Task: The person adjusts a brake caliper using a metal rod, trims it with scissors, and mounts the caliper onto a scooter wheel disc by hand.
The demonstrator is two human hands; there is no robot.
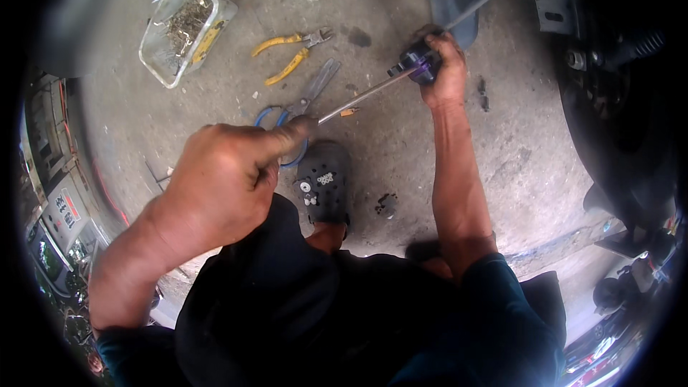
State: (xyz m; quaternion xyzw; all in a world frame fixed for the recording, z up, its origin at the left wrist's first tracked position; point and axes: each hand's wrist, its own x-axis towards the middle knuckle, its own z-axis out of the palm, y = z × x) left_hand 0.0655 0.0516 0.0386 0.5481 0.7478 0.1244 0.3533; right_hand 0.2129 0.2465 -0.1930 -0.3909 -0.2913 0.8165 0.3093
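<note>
Black piece (413,55) — part-hidden (by fingers (447,47))

On the floor (393,145), a tub (209,41) holding scraps (190,21) lies left of the diagonal pliers (311,37); scissors (302,105) lie between pliers and clog (324,180). Higher up, a rod (365,94) runs from left hand (233,165) to right hand (449,72).

You're looking down at grey concrete floor (523,179); dark stains (360,37) marking it; bright glare (582,364) edging lower right.

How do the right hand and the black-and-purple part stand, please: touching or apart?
Touching: the head view shows the right hand wrapped directly around one side of the black-and-purple part.
</note>
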